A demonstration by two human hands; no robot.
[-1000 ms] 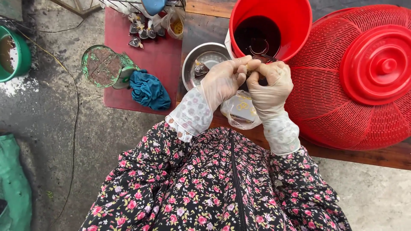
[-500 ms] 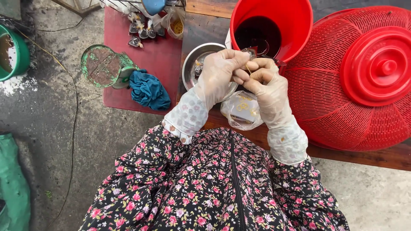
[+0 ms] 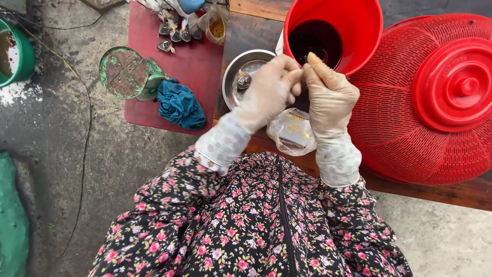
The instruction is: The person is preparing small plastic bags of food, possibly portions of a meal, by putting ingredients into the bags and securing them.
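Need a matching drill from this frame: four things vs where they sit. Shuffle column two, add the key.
Things:
1. bucket
2. blue cloth
3. steel bowl
4. clear bag

Places:
A. beside the green sieve, on the red board
B. below the hands, between the wrists
C. beyond the fingers, dark liquid inside
D. left of the bucket, partly behind the left hand

Pairs: 1-C, 2-A, 3-D, 4-B
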